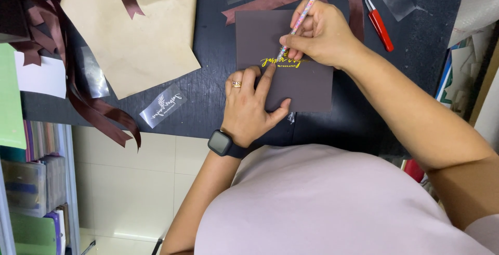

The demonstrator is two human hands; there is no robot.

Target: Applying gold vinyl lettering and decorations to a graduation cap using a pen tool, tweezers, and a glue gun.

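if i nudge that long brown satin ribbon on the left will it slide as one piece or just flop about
The brown ribbon would probably flop rather than slide whole: it lies in loose loops and curls and drapes over the dark table edge. Its glossy sheen suggests a slippery surface, so it may slither off under its hanging end. It looks thin and light, easily dragged by a touch.

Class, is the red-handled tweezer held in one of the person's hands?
No, the red-handled tweezer lies on the dark table, apart from both hands.
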